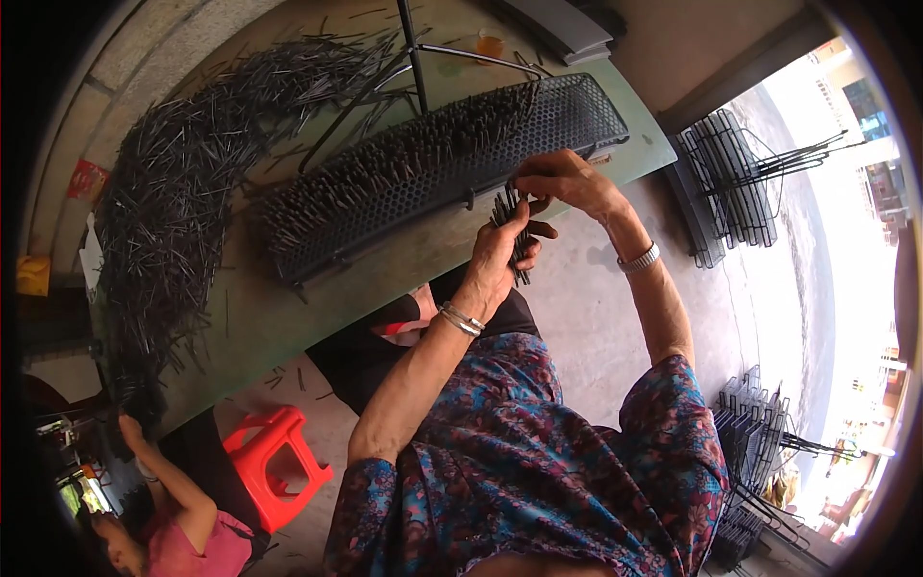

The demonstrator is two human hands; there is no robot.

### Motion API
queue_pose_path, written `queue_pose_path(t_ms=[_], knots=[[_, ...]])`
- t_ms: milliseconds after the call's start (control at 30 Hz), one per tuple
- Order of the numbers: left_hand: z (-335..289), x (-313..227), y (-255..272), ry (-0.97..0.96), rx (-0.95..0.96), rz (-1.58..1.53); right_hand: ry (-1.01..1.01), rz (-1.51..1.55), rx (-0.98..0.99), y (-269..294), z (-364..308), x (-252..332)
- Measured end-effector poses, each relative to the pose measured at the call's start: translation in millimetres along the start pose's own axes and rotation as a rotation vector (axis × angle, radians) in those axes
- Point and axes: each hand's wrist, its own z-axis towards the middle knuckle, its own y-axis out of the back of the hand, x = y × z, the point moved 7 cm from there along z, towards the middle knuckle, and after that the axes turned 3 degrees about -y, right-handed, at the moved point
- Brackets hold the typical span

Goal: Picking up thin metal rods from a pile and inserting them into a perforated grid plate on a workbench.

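Observation:
My left hand [493,255] is closed around a small bundle of thin dark sticks [503,206], held just off the near edge of the table. My right hand [567,185] is at the bundle's upper end, thumb and fingers pinched together; whether a single stick is between them is too small to tell. Just beyond both hands lies a long black perforated rack [577,108] with a honeycomb of holes. Many short dark sticks [385,163] stand upright in its left and middle parts, while holes at its right end and along its near side show bare.
A big heap of loose dark sticks [178,183] covers the left of the green table [255,356]. A metal stand [415,67] rises behind the rack. A co-worker [197,529] in pink sits lower left, near a red stool [279,466]. Black wire racks [735,183] stand at right.

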Motion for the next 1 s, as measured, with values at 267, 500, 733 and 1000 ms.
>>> queue_pose_path(t_ms=[267,500,733,1000], knots=[[5,-3,-1,-0.055,-0.077,-0.016,0.07,0.015,-0.079,22,0,6],[8,8,19,0.005,-0.042,-0.063,0.335,-0.22,-0.692,79,-4,41],[1,11,3,0.021,-0.139,-0.062,0.382,-0.292,-0.61,79,25,34],[0,12,-1,0.057,-0.051,-0.077,0.386,-0.359,-0.591,83,33,34]])
